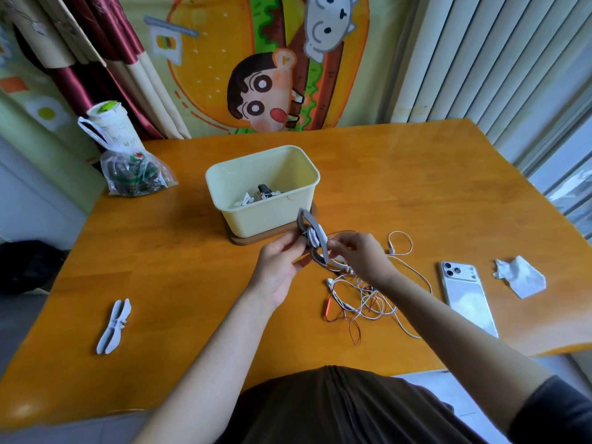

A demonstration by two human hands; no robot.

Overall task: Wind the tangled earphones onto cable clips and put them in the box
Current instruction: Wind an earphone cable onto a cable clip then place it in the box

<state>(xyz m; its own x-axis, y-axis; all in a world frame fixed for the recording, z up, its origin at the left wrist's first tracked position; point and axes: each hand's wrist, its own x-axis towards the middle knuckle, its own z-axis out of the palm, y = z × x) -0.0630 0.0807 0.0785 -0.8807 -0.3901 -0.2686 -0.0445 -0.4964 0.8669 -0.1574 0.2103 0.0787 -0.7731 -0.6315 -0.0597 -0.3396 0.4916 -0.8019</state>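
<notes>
**Grey cable clip** [315,241]: held above the surface [192,267], just in front of the box. A few turns of white lead sit round its middle.

**Left hand** [282,261]: the grip is closed on the clip's waist, with thumb and fingers pinching it.

**Right hand** [358,257]: the grip pinches the white lead just beside the clip's lower end. Which fingers do the holding is hard to tell.

**Tangled earphones** [362,299]: white and red leads lie in a loose heap on the surface under the right wrist. One white lead appears to run up to the clip.

**Box** [266,219]: cream and open, standing on a brown base. It already holds wound earphones.

**Spare clip** [113,326]: pale, lying flat, well apart to the left.

**Phone** [467,296], **crumpled tissue** [520,277]: right of the heap.

**Hazards:** the lead being fed probably still joins the heap. A firm pull could tighten its crossing with the red lead or drag the heap along. If the left grip eases, the turns may slip off the clip.
</notes>
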